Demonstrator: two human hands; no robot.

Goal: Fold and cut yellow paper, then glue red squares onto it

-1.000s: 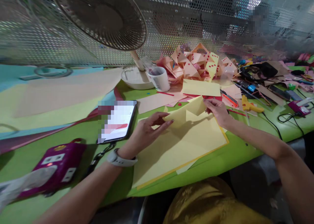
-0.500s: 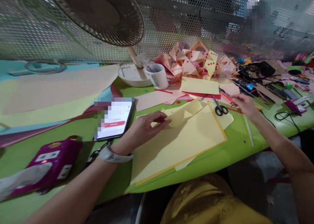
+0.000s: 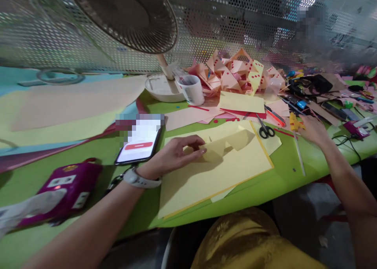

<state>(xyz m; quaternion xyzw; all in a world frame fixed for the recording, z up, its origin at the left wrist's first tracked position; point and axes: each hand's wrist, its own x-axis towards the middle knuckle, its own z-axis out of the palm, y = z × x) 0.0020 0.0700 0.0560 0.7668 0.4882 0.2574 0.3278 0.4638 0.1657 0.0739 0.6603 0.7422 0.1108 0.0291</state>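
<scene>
My left hand (image 3: 184, 153) pinches a small folded piece of pale yellow paper (image 3: 215, 149) between thumb and fingers. That piece rests over a stack of yellow sheets (image 3: 203, 186) on the green table. At the right, my right hand (image 3: 313, 129) is closed around a yellow glue gun (image 3: 295, 122), its grip mostly hidden by the fingers. A long whitish glue stick (image 3: 299, 155) extends from the gun toward the table's front edge. Left of the gun lie an orange utility knife (image 3: 276, 116) and black-handled scissors (image 3: 266, 131).
A phone (image 3: 140, 139) and a purple power strip (image 3: 69, 188) lie left of the sheets. Behind stand a white mug (image 3: 193, 91) and a fan (image 3: 132, 17). Folded pink paper pieces (image 3: 229, 76) are heaped by the perforated metal screen. Cables and tools crowd the right side.
My right hand has let go of the utility knife, which now lies on the table, and has moved right onto the glue gun. My left hand still holds the folded paper, now tilted lower.
</scene>
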